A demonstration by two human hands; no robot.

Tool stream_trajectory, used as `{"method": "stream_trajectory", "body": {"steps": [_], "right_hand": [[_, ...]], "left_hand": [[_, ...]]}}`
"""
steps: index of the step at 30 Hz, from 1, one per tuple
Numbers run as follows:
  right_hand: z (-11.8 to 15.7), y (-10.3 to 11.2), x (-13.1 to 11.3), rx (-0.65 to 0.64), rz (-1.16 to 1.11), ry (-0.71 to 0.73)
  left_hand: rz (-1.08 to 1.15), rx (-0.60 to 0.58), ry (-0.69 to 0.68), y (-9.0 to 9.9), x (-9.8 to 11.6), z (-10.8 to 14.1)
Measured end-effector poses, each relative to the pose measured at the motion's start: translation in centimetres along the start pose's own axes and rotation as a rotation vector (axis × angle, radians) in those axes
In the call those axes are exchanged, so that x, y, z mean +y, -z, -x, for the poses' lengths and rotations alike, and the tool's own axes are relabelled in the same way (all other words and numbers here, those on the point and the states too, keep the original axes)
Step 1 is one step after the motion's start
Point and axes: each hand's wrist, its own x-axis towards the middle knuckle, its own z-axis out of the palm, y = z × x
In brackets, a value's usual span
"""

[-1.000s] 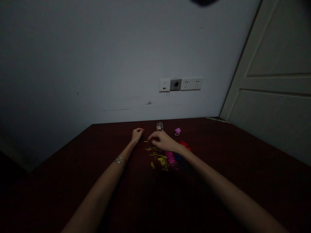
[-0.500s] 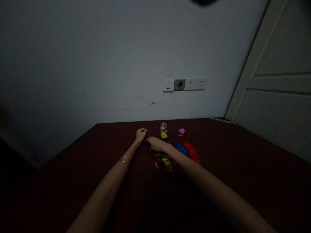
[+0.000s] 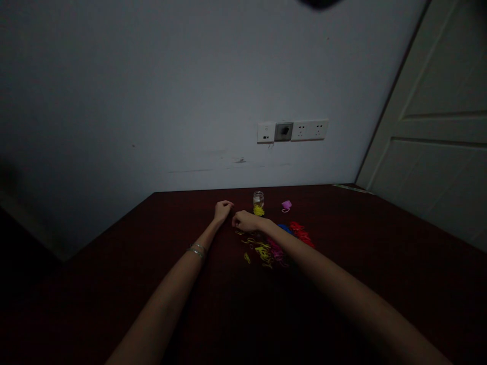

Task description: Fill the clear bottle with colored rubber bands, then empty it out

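My left hand rests on the dark red table, its fingers pressed together; what they hold, if anything, is too small to tell. Just right of it, my right hand has curled fingers pointing down, their contents hidden. Behind my right hand stands an open glass jar with yellow bands inside. Loose yellow bands lie nearer me. Beside them are a magenta pile, a blue pile partly behind my right forearm, and a red pile.
A small pink object with a pale loop lies right of the jar. The wall behind the table carries sockets and switches. A panelled door stands at the right.
My right hand has shifted slightly right and away from me, and its forearm now covers more of the blue pile and uncovers the magenta one. The view has moved a little.
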Motion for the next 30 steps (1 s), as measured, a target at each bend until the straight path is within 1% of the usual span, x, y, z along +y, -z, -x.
{"method": "stream_trajectory", "body": {"steps": [3, 5, 10, 14, 18, 26, 28, 30], "right_hand": [[-0.3, 0.0, 0.2, 0.044, 0.012, 0.028], [-0.6, -0.1, 0.2, 0.047, 0.012, 0.042], [-1.2, 0.0, -0.2, -0.037, -0.043, 0.004], [-0.9, 0.3, -0.4, -0.103, -0.078, 0.008], [-0.3, 0.6, -0.2, -0.181, -0.112, 0.014], [2.1, 0.8, 0.0, -0.245, -0.157, 0.042], [2.9, 1.1, -0.1, -0.24, -0.166, 0.062], [3.6, 1.5, -0.2, -0.196, -0.151, 0.079]], "left_hand": [[-0.016, -0.013, 0.018, 0.1, 0.1, 0.0], [-0.032, -0.014, 0.031, 0.1, 0.3, 0.1], [-0.058, -0.016, 0.036, 0.3, 0.7, 0.3], [-0.059, -0.022, 0.026, 0.4, 0.8, 0.4], [-0.081, -0.02, 0.007, 0.3, 0.6, 0.3], [-0.078, -0.026, -0.002, 0.2, 0.6, 0.3], [-0.083, -0.026, 0.004, 0.2, 0.7, 0.3], [-0.078, -0.027, 0.002, 0.2, 0.7, 0.4]]}}
